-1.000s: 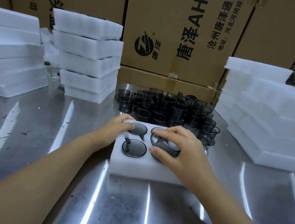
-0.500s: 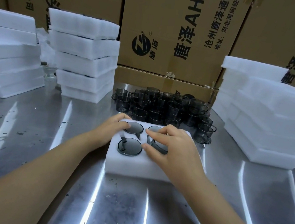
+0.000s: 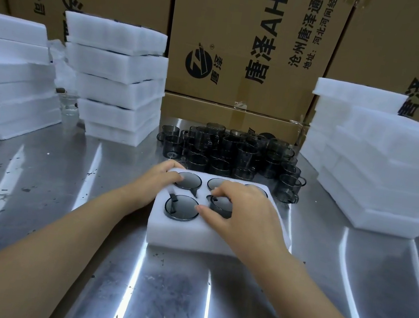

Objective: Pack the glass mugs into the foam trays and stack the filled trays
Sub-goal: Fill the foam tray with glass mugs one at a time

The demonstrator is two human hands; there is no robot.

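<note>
A white foam tray (image 3: pixel 179 232) lies in the middle of the steel table with dark glass mugs sunk into its holes. One seated mug (image 3: pixel 181 207) shows at the front left, another (image 3: pixel 188 180) behind it. My right hand (image 3: pixel 243 215) lies over the tray's middle, its fingers closed around a mug (image 3: pixel 219 204) sitting in the front middle hole. My left hand (image 3: pixel 156 181) rests flat on the tray's back left corner, holding nothing. Behind the tray stands a cluster of several loose dark mugs (image 3: pixel 230 152).
Stacks of white foam trays stand at the left (image 3: pixel 114 78), far left (image 3: pixel 6 81) and right (image 3: pixel 380 161). Brown cardboard boxes (image 3: pixel 246 42) wall off the back. A clear glass (image 3: pixel 68 108) stands between the left stacks. The steel table (image 3: pixel 156 299) has small dark specks.
My right hand has pushed the mug further down into the front middle hole. My left hand has stayed on the tray's corner.
</note>
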